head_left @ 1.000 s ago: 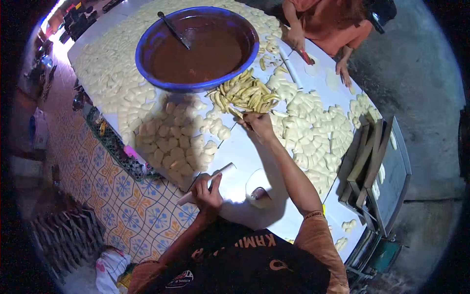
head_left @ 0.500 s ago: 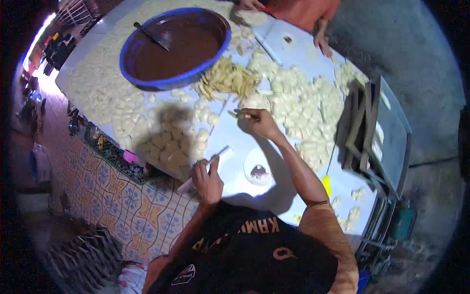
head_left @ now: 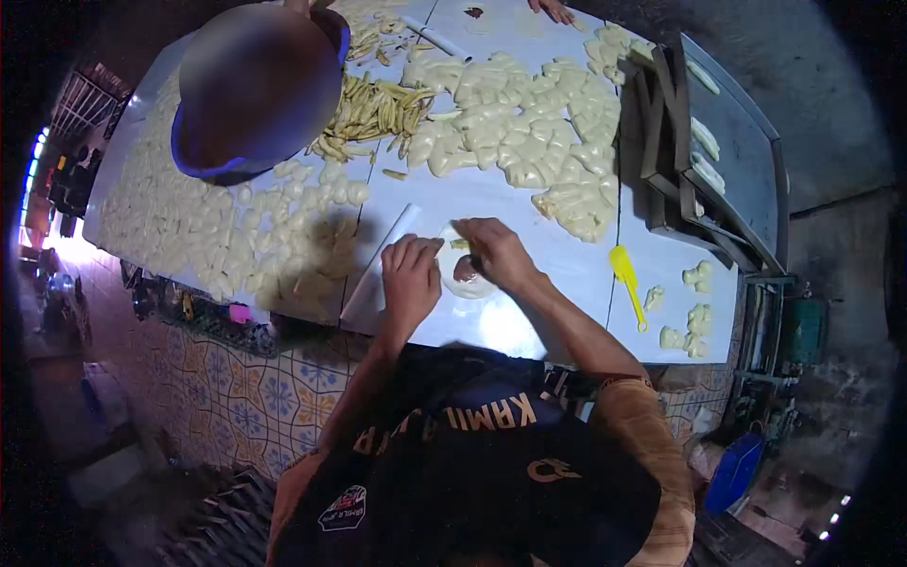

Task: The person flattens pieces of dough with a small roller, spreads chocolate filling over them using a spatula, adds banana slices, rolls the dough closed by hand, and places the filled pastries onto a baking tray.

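Note:
A flat round of dough (head_left: pixel 470 291) lies on the white table in front of me, with a patch of brown filling (head_left: pixel 467 269) on it. A short yellowish strip (head_left: pixel 460 244), like a slice of banana, rests on the dough above the filling. My left hand (head_left: pixel 411 276) has its fingertips closed on the dough's left edge. At the far right edge, my right hand (head_left: pixel 495 251) pinches the dough, its fingers curled and partly hiding it. A white rolling pin (head_left: pixel 378 265) lies just left of my left hand.
A pile of yellow strips (head_left: pixel 383 109) lies beyond, beside a blue basin (head_left: pixel 198 156) of brown filling. Many dough pieces (head_left: pixel 515 123) spread across the table. A yellow spatula (head_left: pixel 625 274) and stacked trays (head_left: pixel 682 142) are at right. Another person's hand (head_left: pixel 553 9) touches the far edge.
My right hand has brought the yellow strip down onto the dough. My left hand has left the rolling pin for the dough. The dough round now sits farther from me, and the view has shifted.

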A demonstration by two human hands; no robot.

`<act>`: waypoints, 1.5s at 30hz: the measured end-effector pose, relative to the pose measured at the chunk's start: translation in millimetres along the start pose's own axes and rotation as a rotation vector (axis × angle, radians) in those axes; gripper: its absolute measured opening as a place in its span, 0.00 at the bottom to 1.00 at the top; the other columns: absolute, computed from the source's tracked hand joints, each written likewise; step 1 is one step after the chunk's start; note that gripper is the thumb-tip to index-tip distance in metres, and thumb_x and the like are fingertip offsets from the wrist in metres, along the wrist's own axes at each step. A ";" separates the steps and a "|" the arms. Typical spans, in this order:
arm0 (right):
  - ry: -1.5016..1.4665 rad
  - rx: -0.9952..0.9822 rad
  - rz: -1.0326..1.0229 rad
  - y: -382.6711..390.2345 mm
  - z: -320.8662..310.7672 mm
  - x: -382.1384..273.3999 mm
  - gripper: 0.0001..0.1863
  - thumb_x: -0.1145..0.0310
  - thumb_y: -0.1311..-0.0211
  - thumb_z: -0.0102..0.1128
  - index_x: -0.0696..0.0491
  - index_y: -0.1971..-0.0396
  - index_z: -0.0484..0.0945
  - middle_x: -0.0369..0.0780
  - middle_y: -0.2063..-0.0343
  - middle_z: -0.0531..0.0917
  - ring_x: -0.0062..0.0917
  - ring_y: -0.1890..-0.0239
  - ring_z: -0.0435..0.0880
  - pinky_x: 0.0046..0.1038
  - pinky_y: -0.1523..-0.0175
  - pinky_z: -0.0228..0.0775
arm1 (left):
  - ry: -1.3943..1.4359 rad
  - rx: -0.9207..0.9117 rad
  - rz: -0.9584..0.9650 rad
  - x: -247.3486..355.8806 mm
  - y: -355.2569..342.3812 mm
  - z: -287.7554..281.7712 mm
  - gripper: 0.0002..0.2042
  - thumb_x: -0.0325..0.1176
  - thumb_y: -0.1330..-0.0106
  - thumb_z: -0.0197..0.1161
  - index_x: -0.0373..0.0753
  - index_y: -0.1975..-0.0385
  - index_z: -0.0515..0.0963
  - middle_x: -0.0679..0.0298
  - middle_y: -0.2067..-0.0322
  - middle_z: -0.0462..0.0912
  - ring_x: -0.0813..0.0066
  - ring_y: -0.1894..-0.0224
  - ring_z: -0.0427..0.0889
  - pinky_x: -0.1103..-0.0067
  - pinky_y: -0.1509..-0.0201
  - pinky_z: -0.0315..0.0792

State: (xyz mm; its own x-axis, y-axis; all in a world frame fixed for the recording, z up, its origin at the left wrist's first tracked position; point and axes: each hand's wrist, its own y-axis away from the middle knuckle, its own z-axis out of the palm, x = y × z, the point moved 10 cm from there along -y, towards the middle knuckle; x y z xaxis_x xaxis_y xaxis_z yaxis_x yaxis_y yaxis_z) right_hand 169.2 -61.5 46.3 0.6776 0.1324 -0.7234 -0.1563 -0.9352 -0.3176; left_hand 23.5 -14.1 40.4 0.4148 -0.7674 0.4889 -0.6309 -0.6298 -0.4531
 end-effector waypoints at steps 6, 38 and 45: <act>0.134 -0.044 -0.088 -2.9 17.2 9.4 0.16 0.73 0.59 0.72 0.59 0.65 0.85 0.48 0.64 0.84 0.46 0.58 0.81 0.40 0.50 0.77 | -0.027 -0.066 0.000 -1.3 -12.7 23.1 0.16 0.25 0.44 0.64 0.44 0.55 0.84 0.61 0.50 0.76 0.58 0.41 0.70 0.59 0.38 0.59; 0.122 0.077 -0.017 53.1 7.6 -5.5 0.20 0.76 0.46 0.64 0.63 0.51 0.80 0.53 0.47 0.77 0.48 0.44 0.76 0.42 0.40 0.72 | 0.104 -0.115 0.174 49.0 -3.3 19.4 0.22 0.23 0.44 0.63 0.36 0.46 0.76 0.56 0.54 0.77 0.53 0.43 0.69 0.56 0.38 0.62; 0.164 0.194 0.090 56.1 3.6 15.9 0.11 0.77 0.42 0.64 0.60 0.58 0.80 0.50 0.52 0.79 0.48 0.50 0.78 0.43 0.50 0.75 | -0.140 -0.052 0.244 25.6 -2.6 32.9 0.09 0.26 0.41 0.64 0.36 0.61 0.78 0.56 0.58 0.78 0.55 0.48 0.74 0.58 0.43 0.66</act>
State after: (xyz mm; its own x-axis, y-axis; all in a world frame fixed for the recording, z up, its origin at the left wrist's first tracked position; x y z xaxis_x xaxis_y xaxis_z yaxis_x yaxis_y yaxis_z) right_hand 168.6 -110.7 14.7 0.7598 -0.0180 -0.6499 -0.3450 -0.8584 -0.3797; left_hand 57.3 -36.0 29.6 0.3313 -0.9068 0.2609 -0.7543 -0.4206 -0.5041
